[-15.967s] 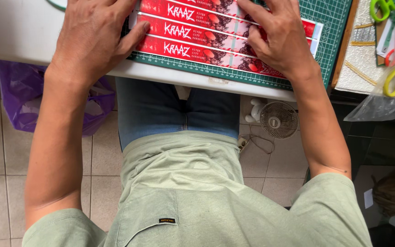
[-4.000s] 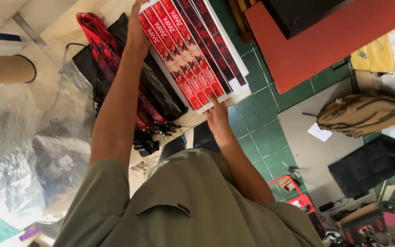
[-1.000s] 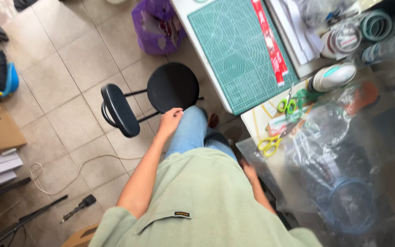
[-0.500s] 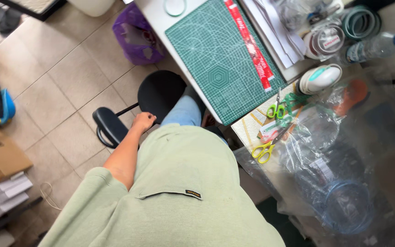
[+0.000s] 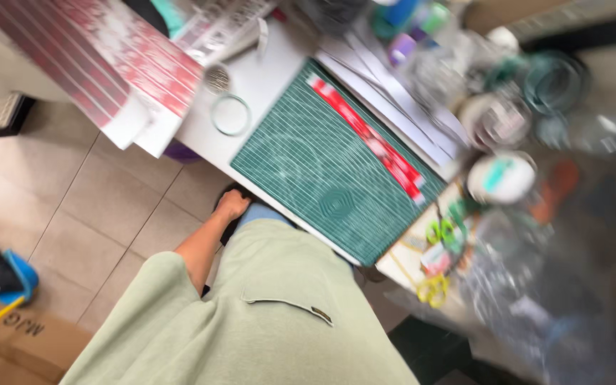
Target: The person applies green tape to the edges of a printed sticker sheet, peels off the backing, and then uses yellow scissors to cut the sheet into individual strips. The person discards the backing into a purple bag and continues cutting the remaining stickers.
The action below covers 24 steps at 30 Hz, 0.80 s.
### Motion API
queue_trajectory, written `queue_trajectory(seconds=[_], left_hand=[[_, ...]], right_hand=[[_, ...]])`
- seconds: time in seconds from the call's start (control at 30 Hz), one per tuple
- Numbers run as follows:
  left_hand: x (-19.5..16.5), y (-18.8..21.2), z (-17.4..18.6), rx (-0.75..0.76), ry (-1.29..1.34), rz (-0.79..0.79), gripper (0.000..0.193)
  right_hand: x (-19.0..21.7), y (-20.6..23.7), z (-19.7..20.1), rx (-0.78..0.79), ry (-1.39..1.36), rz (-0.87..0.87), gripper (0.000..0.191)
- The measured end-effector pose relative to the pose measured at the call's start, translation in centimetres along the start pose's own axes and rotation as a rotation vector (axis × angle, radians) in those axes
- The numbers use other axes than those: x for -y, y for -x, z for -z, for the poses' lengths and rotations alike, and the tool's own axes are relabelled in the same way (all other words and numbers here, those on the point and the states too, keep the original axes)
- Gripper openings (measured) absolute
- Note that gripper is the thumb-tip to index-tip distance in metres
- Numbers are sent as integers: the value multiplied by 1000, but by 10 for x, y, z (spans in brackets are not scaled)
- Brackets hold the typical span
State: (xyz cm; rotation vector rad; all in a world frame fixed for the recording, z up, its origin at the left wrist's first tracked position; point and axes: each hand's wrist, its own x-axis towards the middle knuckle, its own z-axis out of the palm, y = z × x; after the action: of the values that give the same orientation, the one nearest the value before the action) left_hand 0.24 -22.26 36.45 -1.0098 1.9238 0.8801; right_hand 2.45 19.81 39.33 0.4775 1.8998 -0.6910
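Beige floor tiles lie below the left hand [image 5: 232, 205], which is loosely curled, holding nothing, beside the knee and touching the dark stool seat [image 5: 231, 221]. The right hand is hidden behind the green shirt [image 5: 265, 314]. Just beyond the left hand starts the white table [image 5: 262, 85], carrying a green cutting mat [image 5: 329, 171] with pale grid lines. A red printed strip [image 5: 368, 139] lies along the mat's far edge. Farther left of the hand, a stack of red printed sheets [image 5: 101, 64] overhangs the table. Half a second ago the stool seat showed plainly; now it is nearly covered, and the view has tipped toward the table.
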Motion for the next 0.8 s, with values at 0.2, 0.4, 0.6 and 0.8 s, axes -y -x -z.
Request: queue_trajectory(seconds=[0.2, 0.4, 0.6, 0.8], left_hand=[[5, -42, 27, 15, 59, 59, 44], [-7, -83, 10, 11, 90, -10, 38], [22, -154, -44, -45, 140, -121, 35], [101, -177, -76, -248, 404, -325, 36]], right_hand=[[51, -40, -37, 85, 120, 13, 31], [64, -88, -57, 139, 321, 93, 30], [41, -192, -106, 102, 538, 183, 29], [-25, -210, -146, 10, 712, 324, 27]])
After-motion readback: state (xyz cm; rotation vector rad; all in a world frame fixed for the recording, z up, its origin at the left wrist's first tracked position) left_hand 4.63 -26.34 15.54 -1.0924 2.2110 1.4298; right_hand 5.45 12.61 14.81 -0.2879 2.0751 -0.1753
